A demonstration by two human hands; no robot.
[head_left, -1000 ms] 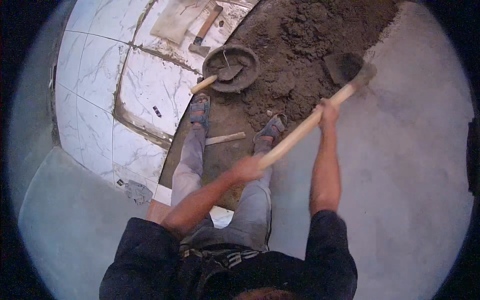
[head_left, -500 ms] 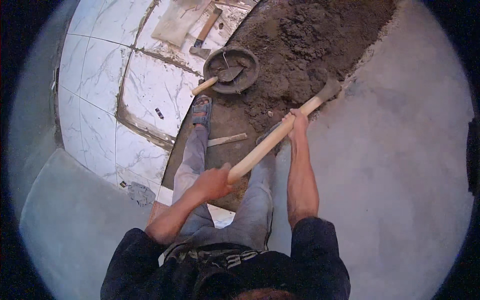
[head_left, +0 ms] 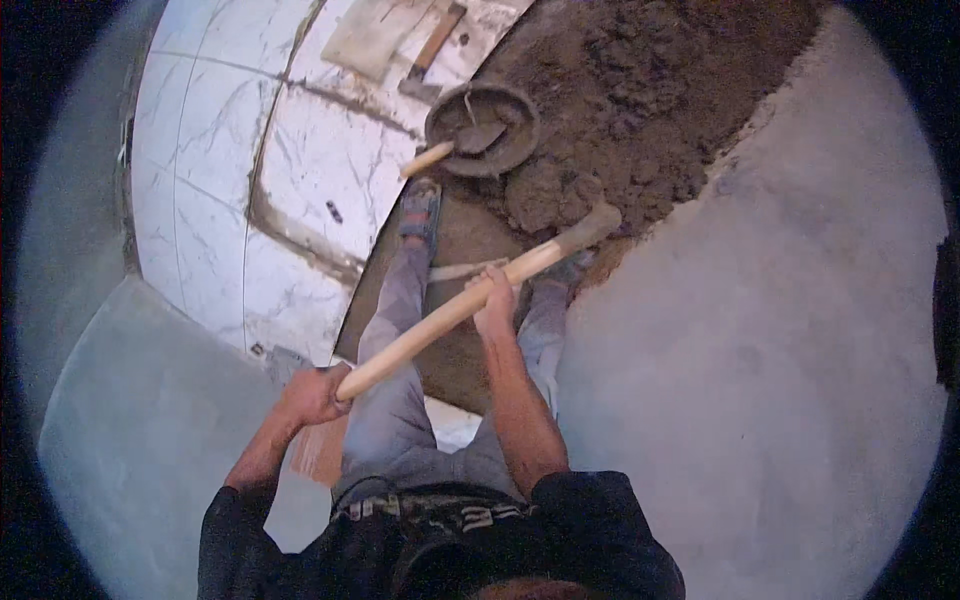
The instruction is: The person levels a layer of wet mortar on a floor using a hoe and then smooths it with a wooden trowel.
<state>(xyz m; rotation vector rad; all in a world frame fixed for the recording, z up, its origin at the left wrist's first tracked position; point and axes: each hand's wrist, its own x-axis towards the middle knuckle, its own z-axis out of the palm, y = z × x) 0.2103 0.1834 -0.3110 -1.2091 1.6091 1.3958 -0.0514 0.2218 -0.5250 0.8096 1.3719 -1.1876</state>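
Observation:
Slanting across my legs is a hoe with a pale, thick wooden handle. My left hand is closed round its near end. Farther up, my right hand grips the handle with fingers wrapped about it. The dark metal head lies at the near edge of a heap of damp brown mortar; the full shape of the blade does not show. Beyond my left foot, a round dark basin holds a trowel, its wooden handle sticking out over the rim.
White marbled tiles with dirty joints cover the floor at left. A wooden-handled hatchet lies on them beside a flat pale piece. Near my feet is a wood strip. Smooth grey concrete spreads at right.
Both hands have drawn the hoe toward me and to the left. Its head has come back from the mortar's right edge to nearer my right foot. The view has shifted slightly.

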